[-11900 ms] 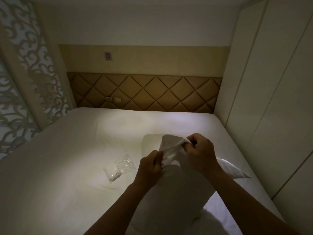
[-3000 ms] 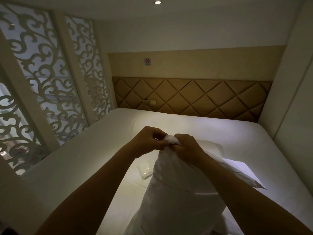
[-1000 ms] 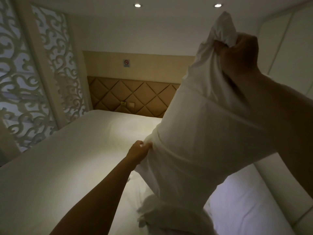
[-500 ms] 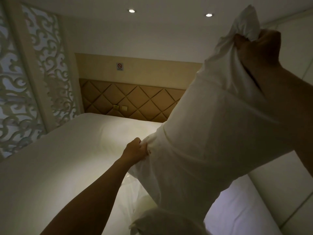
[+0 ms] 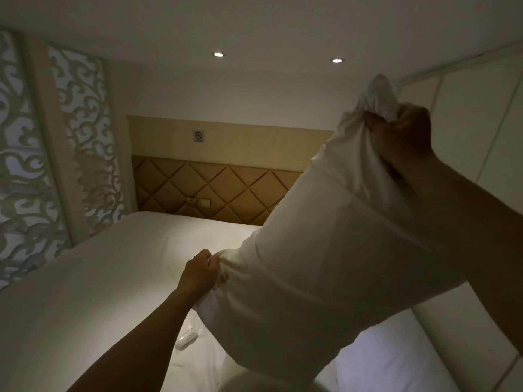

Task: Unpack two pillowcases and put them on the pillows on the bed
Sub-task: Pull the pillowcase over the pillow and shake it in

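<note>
A dimly lit bedroom is seen from head height. One white pillow, already inside a white pillowcase [image 5: 325,250], is held up in the air above a white bed [image 5: 93,278], tilted from lower left to upper right. The pillowcase's upper end is bunched and clenched in the right hand [image 5: 402,137], raised high at the right. Its lower left corner is pinched tightly by the left hand [image 5: 199,271], stretched out over the mattress. The fabric is pulled taut between the two closed hands.

Below the pillow, one small crumpled clear plastic wrapper [image 5: 188,336] lies on the sheet. A second white rounded shape [image 5: 249,383] is partly visible at the bottom edge; what it is cannot be told.

Behind the bed, a tan diamond-quilted headboard [image 5: 215,190] is seen, with one small no-smoking sign [image 5: 199,136] above it. Two round ceiling lights [image 5: 218,54] are lit. White scrollwork screens [image 5: 82,137] stand at the left, and pale panelled walls at the right.
</note>
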Motion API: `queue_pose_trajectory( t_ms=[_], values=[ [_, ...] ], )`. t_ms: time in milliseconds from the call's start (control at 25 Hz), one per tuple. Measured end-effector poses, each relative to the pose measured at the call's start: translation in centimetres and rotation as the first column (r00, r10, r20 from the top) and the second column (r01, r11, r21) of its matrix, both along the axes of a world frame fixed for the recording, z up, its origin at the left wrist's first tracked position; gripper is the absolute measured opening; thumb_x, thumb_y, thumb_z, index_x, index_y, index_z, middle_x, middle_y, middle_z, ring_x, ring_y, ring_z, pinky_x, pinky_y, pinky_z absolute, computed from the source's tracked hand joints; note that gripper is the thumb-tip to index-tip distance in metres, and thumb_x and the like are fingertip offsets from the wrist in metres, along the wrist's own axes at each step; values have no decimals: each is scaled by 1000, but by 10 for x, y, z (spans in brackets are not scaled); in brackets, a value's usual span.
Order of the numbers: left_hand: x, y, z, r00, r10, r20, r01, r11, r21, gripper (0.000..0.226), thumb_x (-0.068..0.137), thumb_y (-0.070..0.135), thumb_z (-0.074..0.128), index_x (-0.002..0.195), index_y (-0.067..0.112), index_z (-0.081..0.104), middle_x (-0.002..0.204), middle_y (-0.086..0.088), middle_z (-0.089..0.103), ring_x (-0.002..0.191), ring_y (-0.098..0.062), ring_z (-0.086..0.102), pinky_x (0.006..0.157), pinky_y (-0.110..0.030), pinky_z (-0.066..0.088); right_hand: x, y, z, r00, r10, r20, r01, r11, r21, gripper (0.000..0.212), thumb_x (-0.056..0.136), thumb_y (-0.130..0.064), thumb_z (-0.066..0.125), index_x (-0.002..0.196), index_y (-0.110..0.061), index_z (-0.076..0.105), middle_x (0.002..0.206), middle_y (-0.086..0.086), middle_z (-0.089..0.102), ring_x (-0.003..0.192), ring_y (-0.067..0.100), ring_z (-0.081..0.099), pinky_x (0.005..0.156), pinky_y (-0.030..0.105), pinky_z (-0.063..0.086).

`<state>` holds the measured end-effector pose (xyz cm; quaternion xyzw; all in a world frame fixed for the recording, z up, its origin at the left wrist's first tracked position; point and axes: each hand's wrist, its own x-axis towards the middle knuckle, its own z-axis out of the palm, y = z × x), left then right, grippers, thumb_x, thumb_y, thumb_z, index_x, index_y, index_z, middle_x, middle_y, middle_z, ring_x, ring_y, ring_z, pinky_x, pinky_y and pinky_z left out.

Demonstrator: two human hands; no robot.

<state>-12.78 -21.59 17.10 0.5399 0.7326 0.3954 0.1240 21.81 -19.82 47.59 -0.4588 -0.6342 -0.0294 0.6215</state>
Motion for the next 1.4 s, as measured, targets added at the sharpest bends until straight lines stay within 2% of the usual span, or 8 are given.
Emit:
queue_pose_trajectory(
  t_ms=[160,360,680,920,1080,1200,1280,1400],
  values=[
    [-9,-2,-1,1000,10,-30,-10,1000,-14,29,102,32,41,85,12,52,78,-3,58,71,-17,56,68,-30,45,-17,3,-6,998,-32,62,30,999,28,37,86,-37,70,91,-1,71,94,19,72,89,28,67,71,34,48],
    [-14,-9,-1,998,45,-46,-45,999,1,34,103,34,39,79,14,51,74,-1,55,69,-15,53,70,-29,41,-21,6,-9,998,-27,63,26,999,25,36,86,-37,69,89,-2,70,94,19,71,90,32,67,71,35,47],
    [-34,-22,-29,985,49,-165,-66,993,-94,35,103,38,36,78,18,49,73,-1,56,70,-19,55,67,-33,45,1,0,17,997,-65,-31,66,997,33,41,82,-42,69,90,-1,69,96,18,71,87,24,65,71,33,46],
    [-58,-36,-40,980,71,-188,-82,995,-52,35,103,40,38,77,20,52,73,0,58,69,-16,55,63,-33,41,16,-2,21,997,-81,3,81,997,-12,44,82,-46,69,93,-3,72,96,17,71,92,27,68,73,31,49],
    [-69,-46,-51,977,66,-201,-105,976,-192,33,102,43,35,81,21,49,78,-1,60,73,-19,57,67,-34,47,-1,-8,3,1000,1,4,0,999,-42,34,84,-38,72,88,-5,71,84,6,65,83,18,63,69,28,45],
    [-57,-52,-39,966,-17,-259,-73,939,-337,21,99,37,46,98,16,49,100,-4,60,88,-20,57,71,-30,41,-22,-3,-13,999,30,44,-29,999,-40,27,83,-37,73,80,-11,70,78,4,64,78,19,62,65,29,42],
    [-34,-44,-6,970,-116,-214,54,960,-275,28,95,32,57,116,15,51,112,-7,58,94,-20,55,77,-27,41,-39,2,-27,995,59,79,-53,996,-73,25,83,-39,71,76,-16,67,79,7,69,79,25,65,65,34,47],
    [25,-34,73,968,-230,-102,238,969,69,24,92,27,62,112,15,59,101,-2,63,87,-16,60,72,-24,44,-62,10,-55,986,31,164,-8,990,-142,29,86,-40,64,87,-13,71,91,14,72,89,34,66,71,36,48]
  ],
)
